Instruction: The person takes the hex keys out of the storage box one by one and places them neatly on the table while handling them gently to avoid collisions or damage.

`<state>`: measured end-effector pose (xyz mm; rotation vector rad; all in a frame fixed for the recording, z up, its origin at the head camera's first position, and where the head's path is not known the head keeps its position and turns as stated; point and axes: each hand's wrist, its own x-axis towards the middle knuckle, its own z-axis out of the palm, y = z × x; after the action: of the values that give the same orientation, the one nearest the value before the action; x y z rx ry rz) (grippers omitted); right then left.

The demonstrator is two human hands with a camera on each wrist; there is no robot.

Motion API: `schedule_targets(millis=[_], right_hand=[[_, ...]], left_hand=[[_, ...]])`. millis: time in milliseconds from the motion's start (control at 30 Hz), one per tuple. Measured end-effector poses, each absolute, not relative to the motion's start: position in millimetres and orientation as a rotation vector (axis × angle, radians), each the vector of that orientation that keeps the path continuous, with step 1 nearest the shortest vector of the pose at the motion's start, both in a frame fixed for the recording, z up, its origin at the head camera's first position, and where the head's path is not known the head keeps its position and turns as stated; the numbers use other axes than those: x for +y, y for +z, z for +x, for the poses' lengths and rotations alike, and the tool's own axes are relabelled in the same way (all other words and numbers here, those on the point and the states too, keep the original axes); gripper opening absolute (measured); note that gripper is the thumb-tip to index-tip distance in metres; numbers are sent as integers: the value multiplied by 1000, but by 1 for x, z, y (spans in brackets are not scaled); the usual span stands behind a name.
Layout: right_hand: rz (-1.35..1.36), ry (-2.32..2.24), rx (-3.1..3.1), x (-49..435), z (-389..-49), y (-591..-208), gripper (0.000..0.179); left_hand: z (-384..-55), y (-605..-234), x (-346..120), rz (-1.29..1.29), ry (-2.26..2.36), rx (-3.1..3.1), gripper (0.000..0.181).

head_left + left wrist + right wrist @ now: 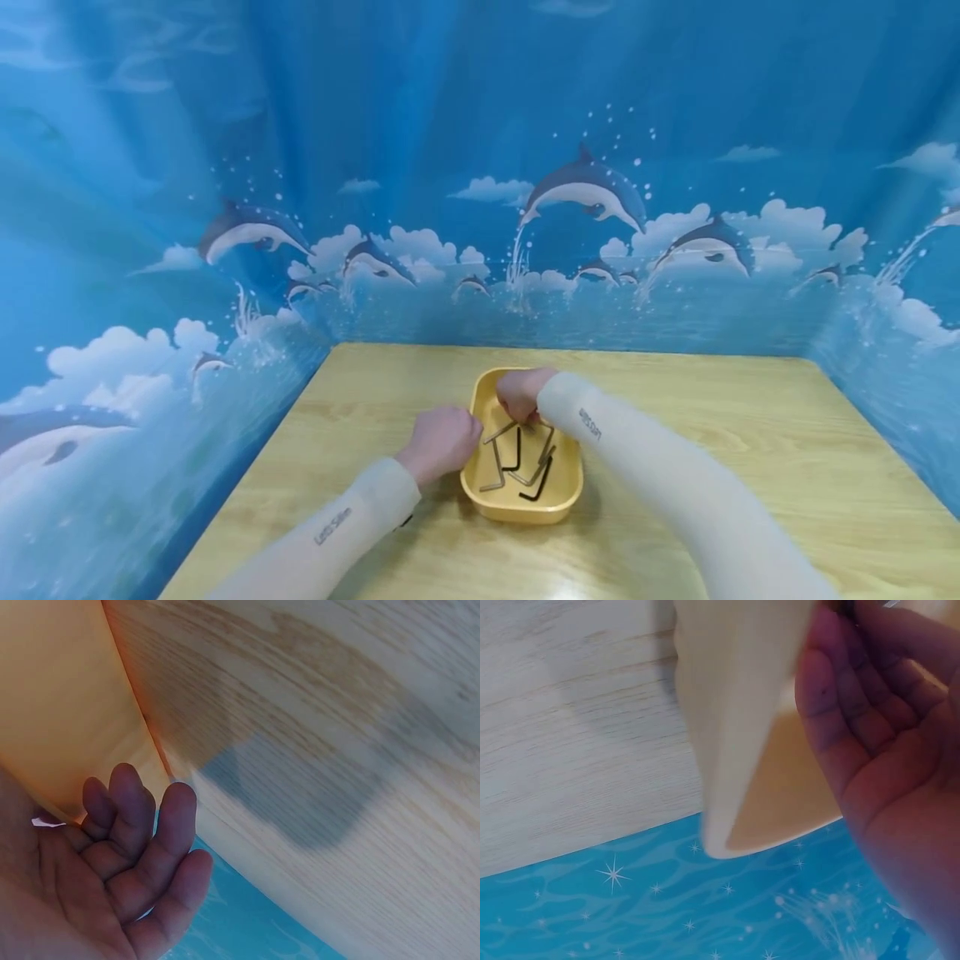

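A yellow plastic bin [558, 510] with rounded corners stands on the table. Inside it lie several L-shaped hex keys [518, 450], some black, some silver. My left hand [442, 442] holds the bin's left rim; in the left wrist view its curled fingers [176, 817] lie along the outer wall, the thumb hidden. Reaching over the right rim, my right hand [517, 393] is down in the far part of the bin. In the right wrist view its thumb and fingers [840, 697] pinch a hex key [847, 606], of which only a small dark bit shows.
The wood-grain table [750, 450] extends to both sides of the bin. Blue curtains [420, 125] printed with dolphins and clouds hang along its back and sides. My right forearm sleeve [660, 475] crosses above the table to the bin's right.
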<state>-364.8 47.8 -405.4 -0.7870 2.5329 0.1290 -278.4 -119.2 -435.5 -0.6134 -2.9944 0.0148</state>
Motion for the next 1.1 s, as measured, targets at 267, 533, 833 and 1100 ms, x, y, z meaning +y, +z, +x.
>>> schedule_targets(millis=[267,533,833,1100], right_hand=[[-751,30,2540,52,-362,-409,14],[-829,-159,2477,64,-363,-393,18],[-902,-306,2430,85,-355,-369,15],[-932,-392,2442,110,-346,-356,21]], left_hand=[[-274,-439,-118,-602,46,-2998,38],[-273,-442,-119,-615,67,-2966,35],[-272,-439,-119,-631,72,-2955,35],[-272,-438,-118,-619,61,-2964,34]])
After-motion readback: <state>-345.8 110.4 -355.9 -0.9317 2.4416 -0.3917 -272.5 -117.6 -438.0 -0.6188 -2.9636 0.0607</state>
